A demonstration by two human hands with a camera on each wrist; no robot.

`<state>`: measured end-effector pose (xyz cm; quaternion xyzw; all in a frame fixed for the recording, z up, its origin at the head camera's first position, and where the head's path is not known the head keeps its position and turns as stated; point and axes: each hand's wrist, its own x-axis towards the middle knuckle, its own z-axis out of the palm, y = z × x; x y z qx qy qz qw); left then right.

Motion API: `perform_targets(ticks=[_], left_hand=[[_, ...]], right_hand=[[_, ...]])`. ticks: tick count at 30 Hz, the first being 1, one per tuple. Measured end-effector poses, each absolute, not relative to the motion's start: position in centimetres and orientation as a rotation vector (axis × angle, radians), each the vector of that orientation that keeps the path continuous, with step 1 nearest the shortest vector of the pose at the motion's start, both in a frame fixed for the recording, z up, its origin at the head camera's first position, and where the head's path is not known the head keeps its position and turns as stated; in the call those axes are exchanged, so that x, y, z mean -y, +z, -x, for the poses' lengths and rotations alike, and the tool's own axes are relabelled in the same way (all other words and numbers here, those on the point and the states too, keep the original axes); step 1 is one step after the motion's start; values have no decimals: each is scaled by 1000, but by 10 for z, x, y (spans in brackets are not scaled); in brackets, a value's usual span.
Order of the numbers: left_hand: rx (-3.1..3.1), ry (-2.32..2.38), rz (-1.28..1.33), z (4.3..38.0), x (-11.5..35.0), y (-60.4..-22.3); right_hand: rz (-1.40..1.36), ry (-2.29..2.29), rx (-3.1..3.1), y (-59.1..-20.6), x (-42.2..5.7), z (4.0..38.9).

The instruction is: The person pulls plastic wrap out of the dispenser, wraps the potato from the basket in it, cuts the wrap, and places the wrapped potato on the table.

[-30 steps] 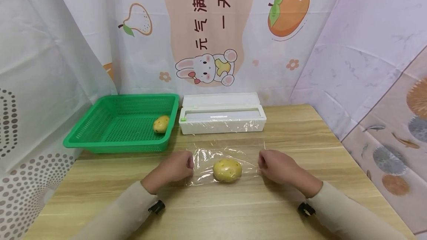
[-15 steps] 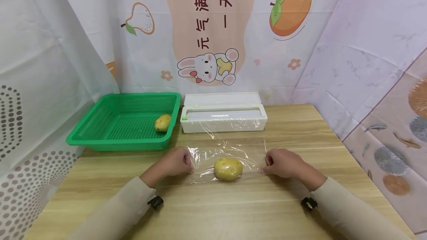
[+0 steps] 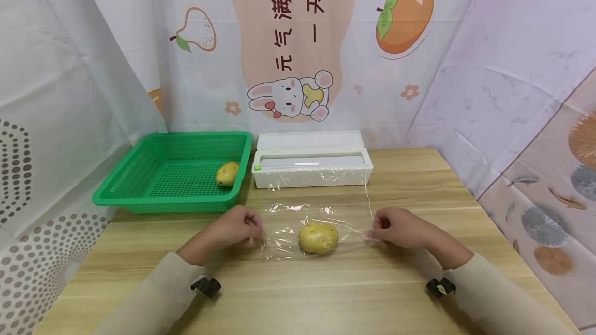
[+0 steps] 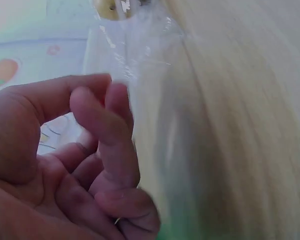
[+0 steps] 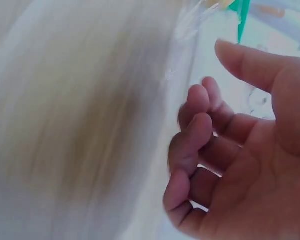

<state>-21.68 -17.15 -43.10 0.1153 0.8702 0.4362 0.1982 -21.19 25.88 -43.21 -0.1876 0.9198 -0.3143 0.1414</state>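
A yellow potato point(image 3: 318, 238) rests on the wooden table with clear plastic wrap point(image 3: 281, 244) spread about it, glints crossing its skin. To its left is my left hand point(image 3: 237, 227), thumb and fingertips together at the wrap's left edge; in the left wrist view the wrap point(image 4: 125, 55) runs toward those fingertips. On the other side my right hand point(image 3: 400, 229) has its fingertips right at the wrap's right edge. The right wrist view shows that thumb point(image 5: 240, 60) apart from the loosely curled fingers point(image 5: 190, 142).
A white wrap dispenser box point(image 3: 312, 177) stands behind the potato, lid raised, roll inside. To its left sits a green plastic basket point(image 3: 163, 200) holding another potato point(image 3: 227, 174). Printed curtains point(image 3: 354, 112) hang at the back and sides of the wooden table point(image 3: 298, 299).
My left hand has shifted slightly left, and the right hand slightly right. The wrap's right edge now lifts in a line toward the right hand. The potato has stayed in place.
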Motion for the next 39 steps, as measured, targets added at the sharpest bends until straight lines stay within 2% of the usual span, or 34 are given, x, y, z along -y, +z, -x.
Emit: perform_targets(ticks=[5, 10, 15, 21, 39], left_hand=[[-2718, 1019, -467, 193, 148, -416], [-3060, 580, -878, 167, 109, -413], [-3207, 414, -1141, 160, 88, -423], [-3205, 446, -1186, 161, 81, -431], [-3131, 469, -1024, 172, 78, -432]], right_hand=[[830, -920, -2738, -422, -236, 194], [1174, -788, -2864, -420, -205, 180], [1335, -737, -2936, -422, -186, 175], [1347, -703, -2948, -426, -177, 175], [1084, -712, -2905, -430, -173, 184]])
